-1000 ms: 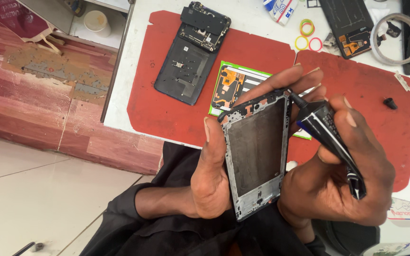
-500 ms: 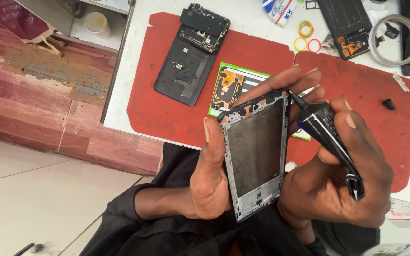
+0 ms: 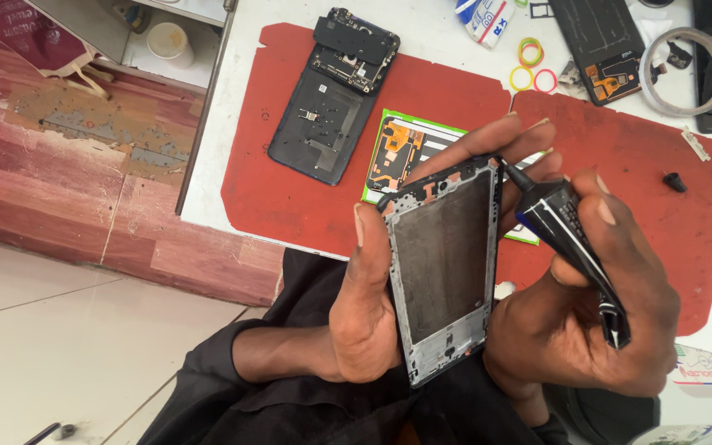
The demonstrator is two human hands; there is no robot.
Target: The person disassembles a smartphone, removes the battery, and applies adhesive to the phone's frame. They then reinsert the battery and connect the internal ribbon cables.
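Red mats cover the white bench (image 3: pixel 455 49). Left hand (image 3: pixel 372 305) clasps a bare black phone frame (image 3: pixel 442 268); right hand (image 3: pixel 595 317) squeezes a black glue tube (image 3: pixel 566 231), nozzle at the frame's top corner. Overpressing could smear adhesive inside.

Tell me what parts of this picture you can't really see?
- Head view: the left hand wraps the phone frame, so the frame's back and the fingers behind it are hidden.
- The right hand covers much of the black glue tube; whether glue is coming out of the nozzle is too small to tell.
- The tape roll and black parts at the top right are cut off by the picture's edge.
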